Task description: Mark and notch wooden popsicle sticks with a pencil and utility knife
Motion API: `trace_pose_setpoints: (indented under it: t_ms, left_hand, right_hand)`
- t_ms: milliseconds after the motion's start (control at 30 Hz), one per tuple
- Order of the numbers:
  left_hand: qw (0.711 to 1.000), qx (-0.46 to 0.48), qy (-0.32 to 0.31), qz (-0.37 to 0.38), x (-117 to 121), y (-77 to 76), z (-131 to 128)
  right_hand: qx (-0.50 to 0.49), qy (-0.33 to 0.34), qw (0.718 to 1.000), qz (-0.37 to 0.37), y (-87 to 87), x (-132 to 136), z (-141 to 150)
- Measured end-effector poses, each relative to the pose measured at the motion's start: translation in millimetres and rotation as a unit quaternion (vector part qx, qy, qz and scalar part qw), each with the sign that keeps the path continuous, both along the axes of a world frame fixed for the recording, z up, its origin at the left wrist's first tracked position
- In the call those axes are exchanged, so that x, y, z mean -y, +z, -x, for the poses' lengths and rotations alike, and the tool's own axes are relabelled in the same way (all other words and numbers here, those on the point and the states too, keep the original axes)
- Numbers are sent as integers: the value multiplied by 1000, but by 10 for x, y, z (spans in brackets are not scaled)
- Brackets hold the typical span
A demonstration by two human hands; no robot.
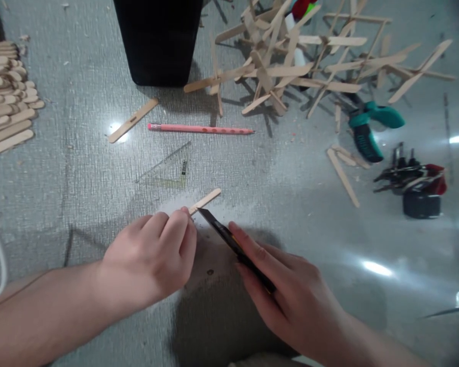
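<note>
My left hand (149, 255) is closed on a wooden craft stick (207, 198), whose free end points up and to the right. My right hand (286, 285) grips a black utility knife (229, 239) with a bit of yellow on its handle. The knife's blade tip is at the stick, just beside my left fingertips; whether it cuts into the wood I cannot tell. Above my left hand lies a clear set square (183, 171). A pink pencil (199, 129) and another craft stick (133, 121) with a small dark slot rest farther back.
Stacked craft sticks (7, 104) lie at the left. A black container (160, 41) stands at the back, beside a pile of joined sticks (268, 71). Teal-handled pliers (367, 132), a bundle of small dark tools (409, 176) and loose stick pieces (343, 177) are at the right.
</note>
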State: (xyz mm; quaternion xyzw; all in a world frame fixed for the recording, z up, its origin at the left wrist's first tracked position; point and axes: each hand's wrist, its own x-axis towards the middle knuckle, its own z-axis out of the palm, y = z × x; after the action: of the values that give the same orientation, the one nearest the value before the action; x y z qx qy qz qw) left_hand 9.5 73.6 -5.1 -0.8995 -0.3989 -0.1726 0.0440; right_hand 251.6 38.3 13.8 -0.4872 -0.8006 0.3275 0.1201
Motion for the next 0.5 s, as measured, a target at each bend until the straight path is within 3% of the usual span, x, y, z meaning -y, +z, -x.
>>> trace_pose_setpoints:
  t_ms: [500]
  left_hand:
    - [998,-39,-35,-28,-15,-5,0]
  right_hand:
    - [102,35,988,-110,37,106,100]
